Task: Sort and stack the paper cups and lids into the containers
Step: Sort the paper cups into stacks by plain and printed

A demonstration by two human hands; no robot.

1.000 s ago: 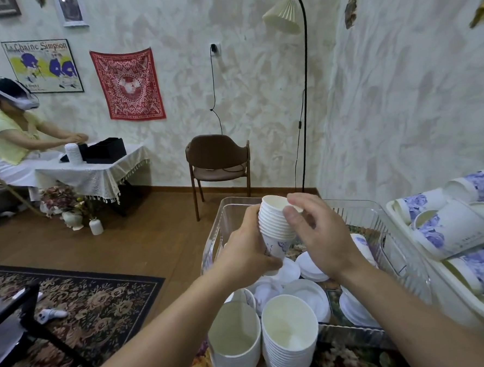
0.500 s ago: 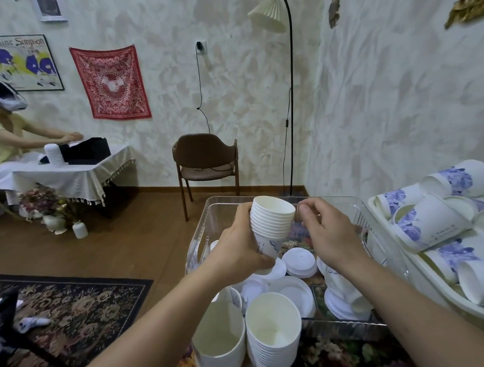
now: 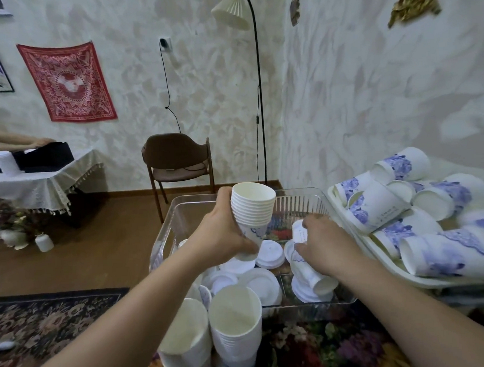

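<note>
Left hand point(image 3: 224, 238) was wrapped round a stack of small cups point(image 3: 252, 211), tilted, above the clear bin point(image 3: 164, 236). Right hand point(image 3: 322, 245) was down inside the bin near its right wall, fingers curled on a loose cup point(image 3: 311, 275) lying among the lids point(image 3: 269, 252). Risk, imo: the tilted stack could slide apart w/ only one hand on it. Also the loose cup could get crushed if pinched hard, or drag lids out of place. Two taller stacks point(image 3: 235, 325) stood at the bin's near edge & could tip if an arm knocked them.
</note>
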